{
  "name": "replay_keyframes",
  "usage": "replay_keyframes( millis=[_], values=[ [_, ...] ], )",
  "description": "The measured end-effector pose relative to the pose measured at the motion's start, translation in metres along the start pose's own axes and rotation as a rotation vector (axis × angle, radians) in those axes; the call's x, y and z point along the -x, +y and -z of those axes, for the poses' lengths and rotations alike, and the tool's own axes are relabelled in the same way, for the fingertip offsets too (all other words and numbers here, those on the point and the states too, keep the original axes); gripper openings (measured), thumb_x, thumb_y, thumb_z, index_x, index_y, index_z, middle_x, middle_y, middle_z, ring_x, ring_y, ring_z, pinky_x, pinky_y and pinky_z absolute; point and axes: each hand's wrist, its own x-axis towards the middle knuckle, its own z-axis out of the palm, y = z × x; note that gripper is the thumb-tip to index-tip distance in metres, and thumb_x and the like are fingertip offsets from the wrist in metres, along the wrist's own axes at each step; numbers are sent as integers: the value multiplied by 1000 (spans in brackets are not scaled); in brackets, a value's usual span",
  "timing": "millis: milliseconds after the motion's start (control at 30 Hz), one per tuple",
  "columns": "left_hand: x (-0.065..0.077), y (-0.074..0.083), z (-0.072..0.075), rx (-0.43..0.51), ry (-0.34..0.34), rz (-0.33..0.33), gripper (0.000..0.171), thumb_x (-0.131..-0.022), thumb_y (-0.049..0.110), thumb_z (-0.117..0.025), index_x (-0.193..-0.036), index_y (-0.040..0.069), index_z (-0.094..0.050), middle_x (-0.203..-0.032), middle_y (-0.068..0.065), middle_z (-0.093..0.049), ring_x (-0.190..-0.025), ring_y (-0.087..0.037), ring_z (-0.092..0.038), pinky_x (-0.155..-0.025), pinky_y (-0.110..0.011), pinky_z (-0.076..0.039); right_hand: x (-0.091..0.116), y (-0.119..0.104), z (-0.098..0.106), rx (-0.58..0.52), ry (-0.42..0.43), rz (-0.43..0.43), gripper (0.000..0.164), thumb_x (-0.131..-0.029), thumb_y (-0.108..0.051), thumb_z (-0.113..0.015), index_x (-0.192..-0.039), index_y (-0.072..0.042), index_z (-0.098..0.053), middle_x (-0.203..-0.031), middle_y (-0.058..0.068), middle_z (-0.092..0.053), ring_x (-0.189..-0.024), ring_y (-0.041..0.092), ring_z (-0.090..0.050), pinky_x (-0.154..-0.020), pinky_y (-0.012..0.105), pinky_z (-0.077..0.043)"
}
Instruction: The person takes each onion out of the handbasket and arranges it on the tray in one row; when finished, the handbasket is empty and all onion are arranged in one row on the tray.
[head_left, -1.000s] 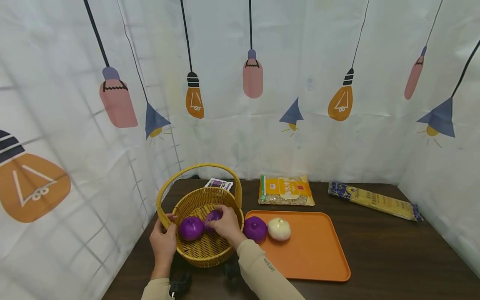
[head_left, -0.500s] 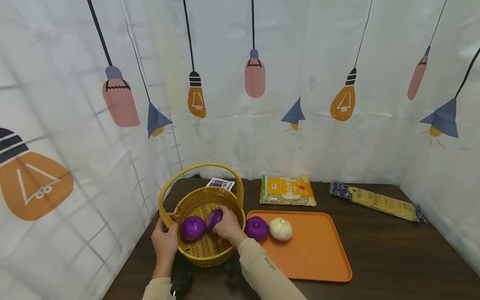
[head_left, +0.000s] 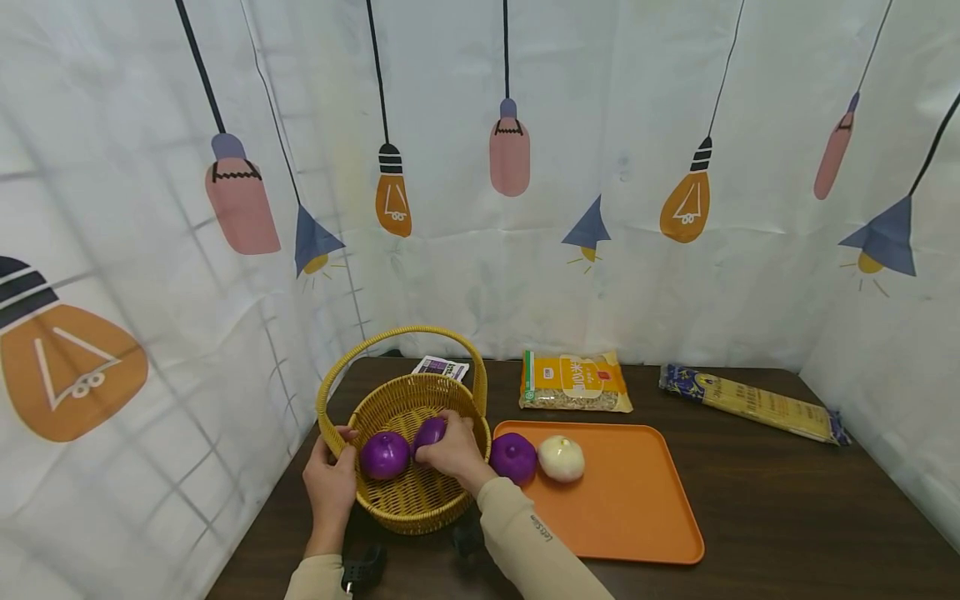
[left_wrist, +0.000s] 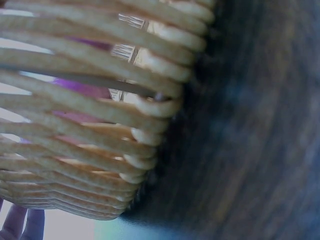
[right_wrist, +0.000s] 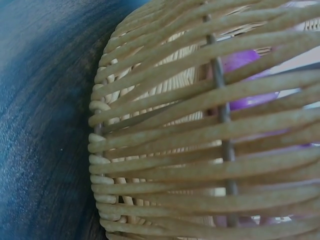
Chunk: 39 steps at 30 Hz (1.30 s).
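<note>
A yellow wicker basket (head_left: 408,518) with a tall hoop handle stands at the left of the table. My left hand (head_left: 330,487) holds its left side, fingers and thumb round the rim by the handle's foot. Inside the basket, my right hand (head_left: 454,454) grips a purple onion (head_left: 430,433), partly hidden by the fingers. Another purple onion (head_left: 385,456) lies just left of it in the basket. Through the weave, the right wrist view shows a bit of purple onion (right_wrist: 245,60). A third purple onion (head_left: 513,458) and a white onion (head_left: 561,458) sit on the orange tray (head_left: 622,508).
Behind the tray lies a yellow bag of grain (head_left: 576,383). A long yellow and blue packet (head_left: 753,402) lies at the back right of the dark wooden table (head_left: 780,517). A small printed packet (head_left: 441,367) is behind the basket. A patterned curtain (head_left: 450,283) encloses the table.
The head view has shifted slightly. My right fingers have changed their hold on the purple onion in the basket, which now shows less. My left hand stays on the basket.
</note>
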Motion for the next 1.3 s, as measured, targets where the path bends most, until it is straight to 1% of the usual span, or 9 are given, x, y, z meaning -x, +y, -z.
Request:
replay_keyframes(
  millis=[167,367,533,600,733,833,967,1167,1300],
  values=[
    [0,0,-1,5,6,-14,18,-91,0,-58,-106,5,-65,-101,-10,-71,-91,-1,-58,-76,-12,-39,2,-2,1,-16,7,15,79,-64,-15,-83,-133,-9,-46,-117,14,-44,-99,29,-54,-80,44,-50],
    [0,1,0,6,13,-25,17,-91,0,-58,-105,5,-65,-100,-11,-71,-89,4,-56,-76,-12,-39,3,-2,2,-28,-10,76,78,-68,-20,-84,-135,-10,-46,-121,11,-57,-105,27,-57,-86,46,-50],
    [0,1,0,4,3,-14,18,-91,0,-57,-106,5,-65,-100,-11,-71,-91,0,-58,-78,-12,-39,4,-2,4,-37,-19,120,79,-70,-33,-86,-136,-13,-48,-126,7,-57,-111,26,-56,-92,46,-48],
    [0,1,0,2,-1,-9,18,-91,1,-57,-106,5,-65,-101,-11,-71,-92,-3,-59,-78,-12,-39,6,-2,5,-51,-30,136,80,-70,-37,-86,-136,-15,-49,-127,5,-55,-110,24,-55,-91,44,-49],
    [0,1,0,-7,-1,-13,18,-91,2,-57,-106,5,-65,-101,-10,-72,-92,-7,-60,-78,-13,-39,8,-3,6,-59,-50,168,81,-69,-42,-86,-137,-17,-50,-125,4,-53,-104,19,-54,-84,37,-51],
    [0,1,0,-17,-1,-18,17,-91,2,-57,-106,5,-65,-100,-9,-72,-92,-8,-61,-78,-13,-39,9,-3,8,-66,-72,180,83,-69,-44,-86,-139,-18,-48,-124,5,-50,-102,18,-53,-81,34,-51],
    [-1,1,0,-16,0,-23,17,-92,3,-57,-106,5,-65,-100,-9,-72,-92,-7,-61,-78,-12,-39,10,-5,11,-94,-102,185,89,-69,-43,-86,-141,-16,-42,-127,6,-47,-102,17,-54,-82,34,-51],
    [-1,1,0,-14,2,-30,17,-92,2,-57,-106,5,-65,-100,-9,-72,-91,-6,-60,-77,-13,-39,11,-4,12,-95,-127,192,81,-69,-39,-87,-133,-18,-43,-126,5,-44,-100,15,-55,-81,31,-51],
    [0,1,0,-22,0,-29,17,-91,2,-57,-106,6,-65,-100,-9,-72,-91,-6,-59,-76,-14,-39,11,-3,13,-107,-143,201,78,-70,-37,-87,-132,-19,-44,-126,5,-45,-100,15,-56,-80,32,-51]
  ],
)
